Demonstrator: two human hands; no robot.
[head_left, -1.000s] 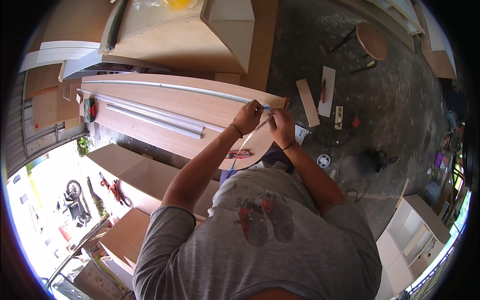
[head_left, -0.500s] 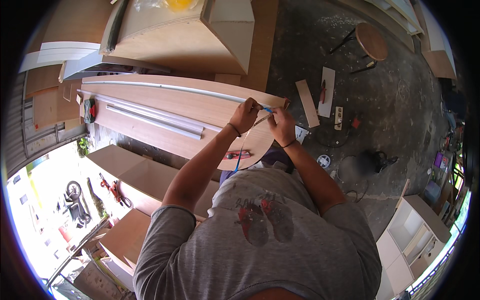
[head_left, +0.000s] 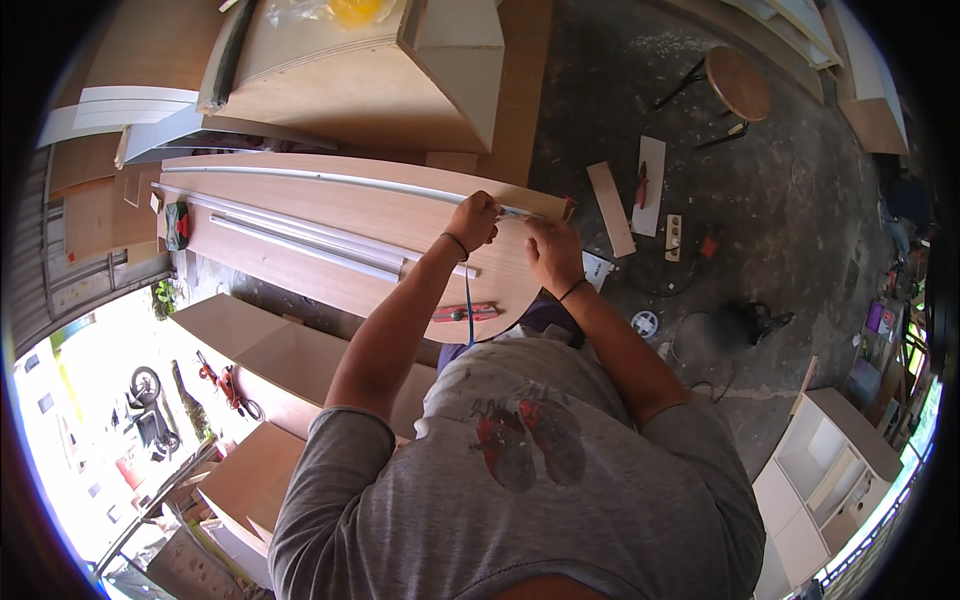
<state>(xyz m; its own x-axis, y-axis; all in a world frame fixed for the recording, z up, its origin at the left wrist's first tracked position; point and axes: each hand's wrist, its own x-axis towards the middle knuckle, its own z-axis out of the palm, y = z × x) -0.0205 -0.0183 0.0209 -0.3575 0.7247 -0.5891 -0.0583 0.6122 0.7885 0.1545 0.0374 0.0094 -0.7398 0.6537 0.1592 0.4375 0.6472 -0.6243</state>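
Note:
A thin ribbon-like strip, blue on one side and pale on the other, hangs from my left hand toward my lap. Its upper end runs across the gap to my right hand, whose fingertips are closed at it. My left fingers pinch the strip. Both hands are over the rounded near end of a long wood-faced board. A long pale metal strip lies along the board's far side, its right end close to my hands. Beneath the hanging strip lies a red hand tool, partly crossed by it.
More metal profiles and a red-green case rest on the board. A large wooden cabinet stands beyond. On the floor at right are a power strip, wood offcuts, pliers, a cable and a round stool.
My left hand has moved a little left and my right hand slightly down and left. The hanging strip swings straighter, and the metal profile and red tool on the board have shifted slightly.

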